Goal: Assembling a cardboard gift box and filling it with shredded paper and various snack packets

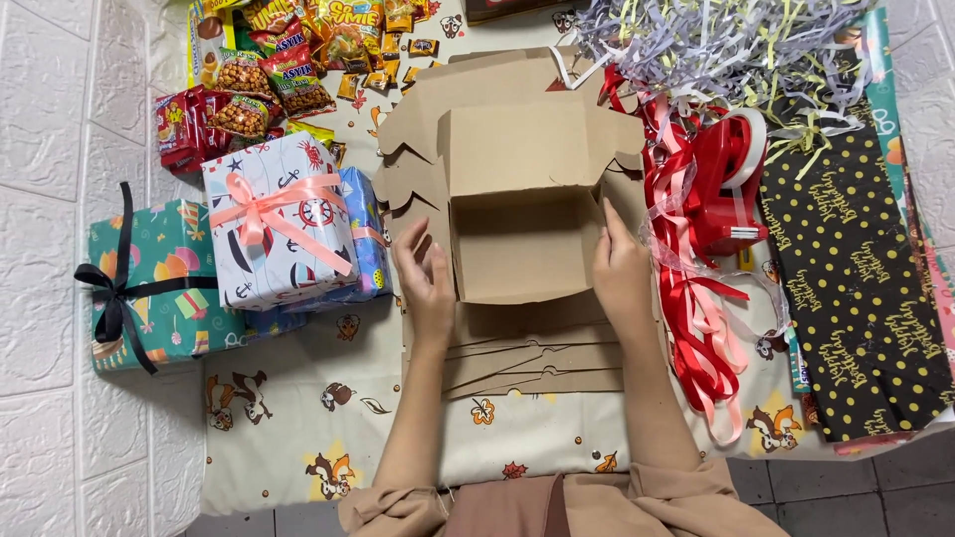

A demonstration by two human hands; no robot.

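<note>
A brown cardboard box (522,189) stands partly folded in the middle of a patterned cloth, its top flap up and its inside open toward me. My left hand (426,280) presses flat against the box's left side wall. Against the right side wall rests my right hand (621,270). Under the box lies a stack of flat, unfolded cardboard blanks (532,363). Both hands hold the box between them.
Wrapped gifts sit at left: a white one with a pink ribbon (279,219), a green one with a black bow (149,288). Snack packets (269,60) lie at the top left. Red ribbon (696,298), a red tape dispenser (731,184), shredded paper (726,45) and black dotted wrapping paper (856,288) lie at right.
</note>
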